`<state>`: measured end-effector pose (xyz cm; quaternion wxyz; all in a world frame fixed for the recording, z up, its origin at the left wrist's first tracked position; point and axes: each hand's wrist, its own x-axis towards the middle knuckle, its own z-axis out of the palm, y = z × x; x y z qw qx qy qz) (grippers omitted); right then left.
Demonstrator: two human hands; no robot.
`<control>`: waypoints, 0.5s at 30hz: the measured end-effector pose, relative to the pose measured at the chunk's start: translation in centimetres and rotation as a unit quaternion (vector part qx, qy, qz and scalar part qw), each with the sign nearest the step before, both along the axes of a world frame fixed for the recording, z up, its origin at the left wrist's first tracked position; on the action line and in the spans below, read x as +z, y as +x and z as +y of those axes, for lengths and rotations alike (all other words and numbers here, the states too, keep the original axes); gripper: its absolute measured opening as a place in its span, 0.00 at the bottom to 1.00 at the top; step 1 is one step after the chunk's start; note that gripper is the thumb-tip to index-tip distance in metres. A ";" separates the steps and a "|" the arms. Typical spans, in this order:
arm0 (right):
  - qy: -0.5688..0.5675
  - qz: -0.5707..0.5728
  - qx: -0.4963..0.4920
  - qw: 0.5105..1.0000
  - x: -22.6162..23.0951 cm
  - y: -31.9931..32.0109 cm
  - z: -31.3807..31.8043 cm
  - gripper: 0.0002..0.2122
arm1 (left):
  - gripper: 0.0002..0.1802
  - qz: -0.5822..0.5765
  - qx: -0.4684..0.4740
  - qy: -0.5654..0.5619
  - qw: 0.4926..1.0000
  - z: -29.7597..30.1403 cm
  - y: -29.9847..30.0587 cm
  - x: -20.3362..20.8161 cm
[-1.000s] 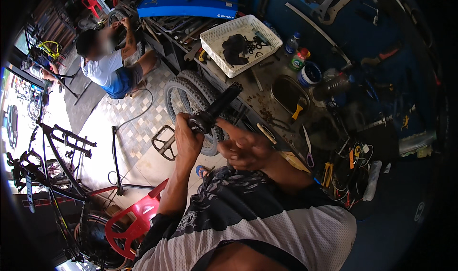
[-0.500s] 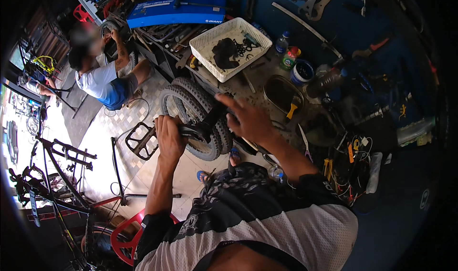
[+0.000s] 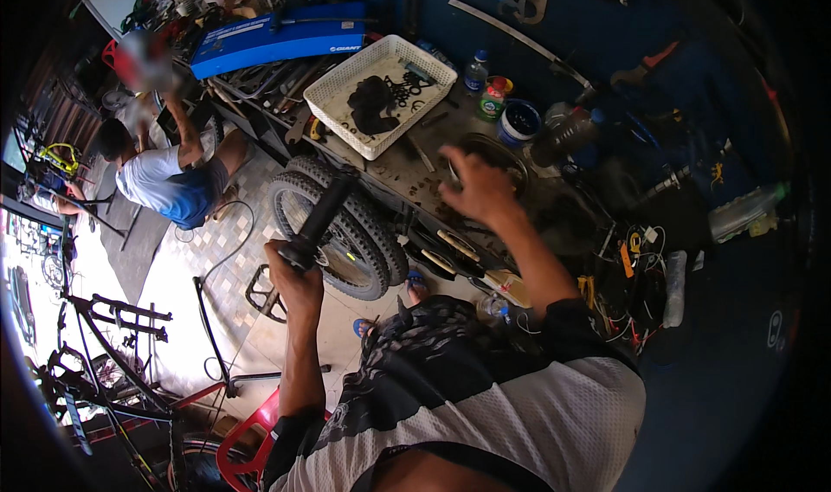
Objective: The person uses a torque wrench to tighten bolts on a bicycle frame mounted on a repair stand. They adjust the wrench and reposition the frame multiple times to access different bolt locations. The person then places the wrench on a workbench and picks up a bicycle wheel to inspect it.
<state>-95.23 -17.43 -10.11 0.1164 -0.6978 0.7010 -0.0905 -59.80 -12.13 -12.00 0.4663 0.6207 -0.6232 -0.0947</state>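
Observation:
My left hand (image 3: pixel 296 286) is closed around one end of a black bicycle crank arm (image 3: pixel 324 215), whose other end points away toward the bench. A flat platform pedal (image 3: pixel 261 295) with a cage-like frame shows just left of that hand, by the gripped end of the crank. My right hand (image 3: pixel 481 189) hovers over the bench with its fingers apart and nothing in it. Under and behind it lies a dark oval tray (image 3: pixel 519 170), partly hidden by the fingers. Two knobbly bicycle tyres on wheels (image 3: pixel 374 276) stand below the crank arm.
On the bench, a white basket (image 3: pixel 322 102) holds black parts and rings. A blue tub (image 3: pixel 519 122), a green bottle (image 3: pixel 492 104) and a clear bottle (image 3: pixel 475 75) stand beside it. A long blue box (image 3: pixel 277 40) lies behind. A co-worker (image 3: pixel 164 176) sits at left; a bike frame (image 3: pixel 108 353) stands nearer.
The crank arm has swung in my left hand, its far end now pointing up toward the bench. My right hand has left it and moved right, over the tray.

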 end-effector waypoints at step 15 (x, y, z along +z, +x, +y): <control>-0.015 -0.005 -0.097 0.995 -0.8 -9.7 -10.3 0.29 | 0.24 0.307 -0.016 0.231 0.923 3.5 -5.0 -3.7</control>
